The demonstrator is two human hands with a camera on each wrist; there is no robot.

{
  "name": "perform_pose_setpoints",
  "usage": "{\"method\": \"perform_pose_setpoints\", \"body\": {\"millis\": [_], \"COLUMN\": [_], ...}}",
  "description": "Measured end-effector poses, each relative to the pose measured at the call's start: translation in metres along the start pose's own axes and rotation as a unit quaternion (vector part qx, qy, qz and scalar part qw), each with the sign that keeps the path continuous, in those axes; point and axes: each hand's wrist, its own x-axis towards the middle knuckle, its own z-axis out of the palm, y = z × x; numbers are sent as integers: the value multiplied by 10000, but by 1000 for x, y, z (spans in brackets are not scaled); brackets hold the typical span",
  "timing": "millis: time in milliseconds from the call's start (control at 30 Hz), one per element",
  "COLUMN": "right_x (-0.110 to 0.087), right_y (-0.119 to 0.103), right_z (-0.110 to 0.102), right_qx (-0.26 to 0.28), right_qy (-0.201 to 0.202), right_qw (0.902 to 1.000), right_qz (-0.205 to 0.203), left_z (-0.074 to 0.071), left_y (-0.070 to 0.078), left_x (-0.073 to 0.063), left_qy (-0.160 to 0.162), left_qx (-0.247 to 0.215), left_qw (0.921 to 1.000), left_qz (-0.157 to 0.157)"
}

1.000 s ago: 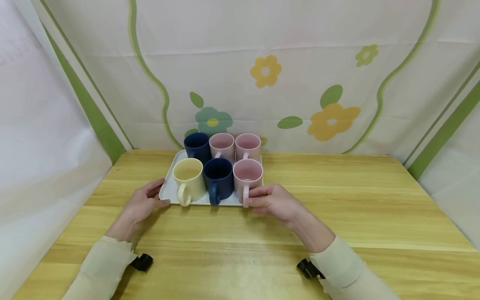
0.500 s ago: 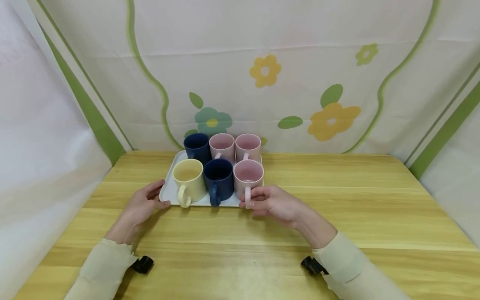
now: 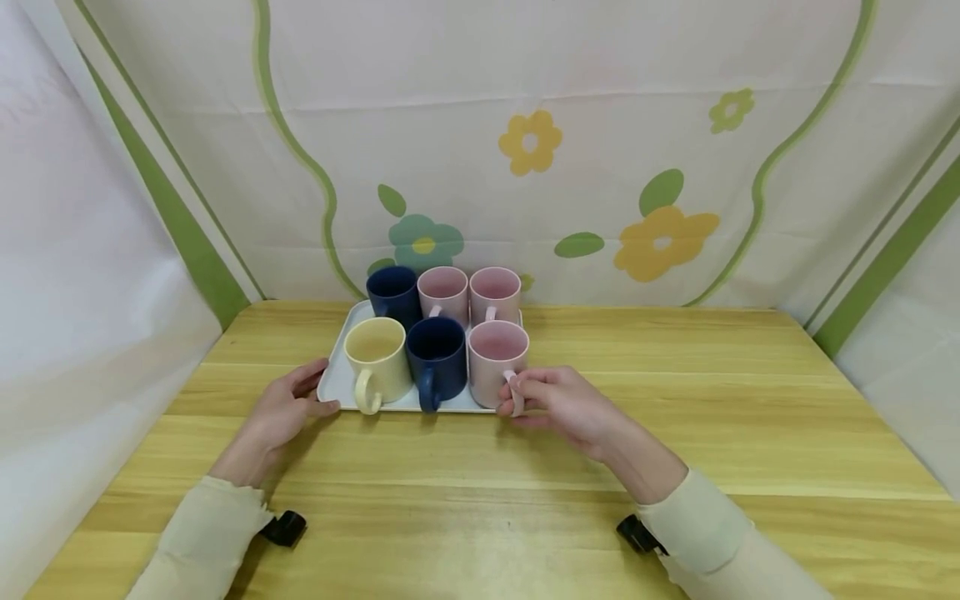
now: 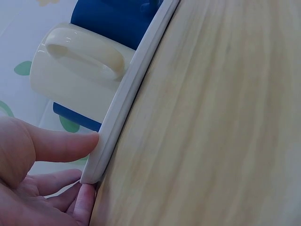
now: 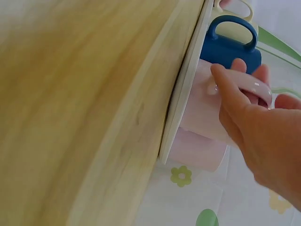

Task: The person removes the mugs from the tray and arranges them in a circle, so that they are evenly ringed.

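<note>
A white tray (image 3: 339, 382) carries two rows of mugs. My left hand (image 3: 281, 410) grips its front left corner; in the left wrist view the thumb (image 4: 70, 146) lies on the rim and other fingers meet the corner from outside. My right hand (image 3: 570, 410) holds the handle of the front right pink mug (image 3: 486, 375), which stands upright on the tray with the handle angled to the right. Beside that mug are a dark blue mug (image 3: 442, 371) and a cream mug (image 3: 390, 371), both with handles toward the front.
Behind stand another dark blue mug (image 3: 393, 296) and two pink mugs, one at the centre (image 3: 444, 296) and one at the right (image 3: 497, 296). The wooden table (image 3: 480, 508) stretches around the tray. A flower-patterned cloth (image 3: 570, 192) hangs at the back.
The front right pink mug has turned, its handle swinging from the front toward the right. My right hand has shifted slightly right with it. Left hand and tray hold still.
</note>
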Motion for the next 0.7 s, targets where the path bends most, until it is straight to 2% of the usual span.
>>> {"method": "perform_pose_setpoints", "body": {"millis": [167,367,500,700], "right_x": [0,0,1,4], "right_y": [0,0,-2,-2], "right_z": [-3,-6,-6,-8], "right_qx": [220,226,277,313], "right_qy": [328,347,274,-54], "right_qw": [9991,9990,9990,9991], "right_qz": [118,137,211,292], "left_z": [1,1,1,1], "left_y": [0,0,0,0], "left_x": [0,1,0,-1], "left_qy": [-29,-4,-4,31], "left_qx": [-21,-45,-31,-90], "left_qw": [10000,10000,10000,10000], "left_qz": [-8,28,40,2]}}
